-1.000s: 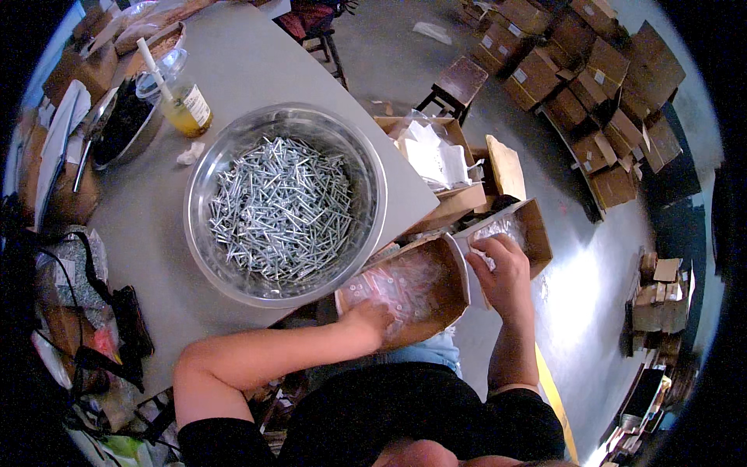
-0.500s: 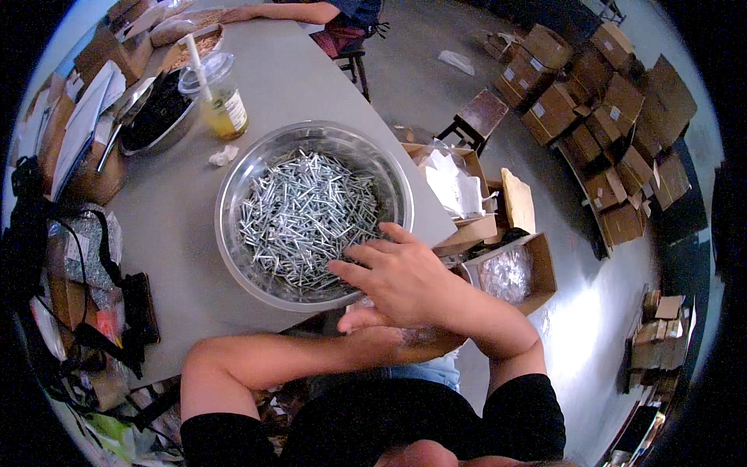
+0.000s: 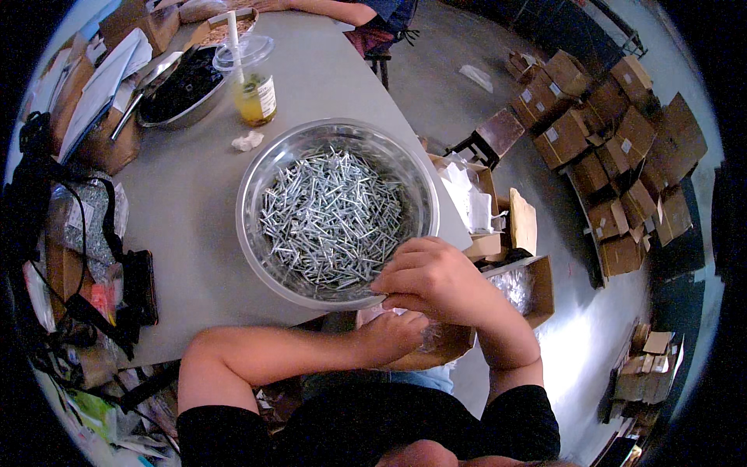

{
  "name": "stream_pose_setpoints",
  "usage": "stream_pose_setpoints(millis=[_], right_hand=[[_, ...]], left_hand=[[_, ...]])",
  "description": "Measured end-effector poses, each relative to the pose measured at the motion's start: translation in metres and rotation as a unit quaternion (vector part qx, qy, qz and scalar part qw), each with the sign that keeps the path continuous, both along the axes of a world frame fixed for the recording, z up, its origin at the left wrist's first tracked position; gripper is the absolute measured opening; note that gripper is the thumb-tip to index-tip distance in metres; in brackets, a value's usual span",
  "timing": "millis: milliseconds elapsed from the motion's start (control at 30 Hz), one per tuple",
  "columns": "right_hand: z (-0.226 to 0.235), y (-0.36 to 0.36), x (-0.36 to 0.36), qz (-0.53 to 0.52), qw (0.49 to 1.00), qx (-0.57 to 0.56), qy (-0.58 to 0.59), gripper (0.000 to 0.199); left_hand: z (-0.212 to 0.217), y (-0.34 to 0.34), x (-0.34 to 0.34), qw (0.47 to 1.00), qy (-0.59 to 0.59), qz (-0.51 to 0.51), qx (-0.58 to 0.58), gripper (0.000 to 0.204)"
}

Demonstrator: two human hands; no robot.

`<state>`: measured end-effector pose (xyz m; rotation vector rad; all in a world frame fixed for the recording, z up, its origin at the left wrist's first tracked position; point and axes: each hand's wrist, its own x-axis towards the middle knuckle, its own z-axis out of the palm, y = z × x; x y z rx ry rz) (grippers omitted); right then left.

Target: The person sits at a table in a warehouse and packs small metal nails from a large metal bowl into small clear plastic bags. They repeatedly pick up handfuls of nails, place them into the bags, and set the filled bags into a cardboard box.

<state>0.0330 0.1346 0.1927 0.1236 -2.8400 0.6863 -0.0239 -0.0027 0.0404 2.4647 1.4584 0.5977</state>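
A second ago the right hand (image 3: 428, 276) was at the cardboard box (image 3: 541, 292) on the right, among its clear plastic bags (image 3: 513, 288); half a second ago it was spread over the near right part of the steel bowl (image 3: 338, 131). Now its fingers are bunched at that rim, which suggests the work has passed from the bags to the slim silver fasteners (image 3: 334, 218) heaped inside, too small to tell as screws or nails. The bowl sits on the grey table (image 3: 179, 257), near its right corner.

The right forearm bends in from the right, wrist angled left, fingertips curled down; whether they pinch anything I cannot tell. The left hand (image 3: 395, 336) lies just below, its fingers curled, over the near box (image 3: 459, 338); its grip is hidden, so I cannot tell what it holds.
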Motion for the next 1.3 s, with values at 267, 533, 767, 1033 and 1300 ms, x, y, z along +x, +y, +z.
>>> stream_pose_setpoints(millis=[267, 533, 767, 1033, 1300], right_hand=[[-0.009, 0.006, -0.005, -0.051, 0.995, -0.079, 0.024, 0.016], [-0.020, 0.007, -0.015, -0.129, 0.982, -0.115, 0.072, 0.017], [-0.022, 0.009, -0.020, -0.118, 0.976, -0.122, 0.137, 0.018], [-0.023, 0.013, -0.020, -0.194, 0.944, -0.227, 0.140, 0.017], [-0.018, 0.015, -0.022, -0.217, 0.937, -0.246, 0.117, 0.016]], left_hand=[[-0.006, 0.011, -0.002, 0.951, -0.092, -0.006, -0.293, 0.040], [0.026, 0.013, -0.010, 0.955, 0.020, -0.081, -0.284, 0.035], [0.013, 0.011, -0.009, 0.971, -0.030, -0.012, -0.238, 0.024], [0.025, 0.014, -0.011, 0.978, -0.062, 0.019, -0.199, 0.025], [0.000, 0.015, -0.005, 0.980, -0.166, 0.057, -0.097, 0.020]])
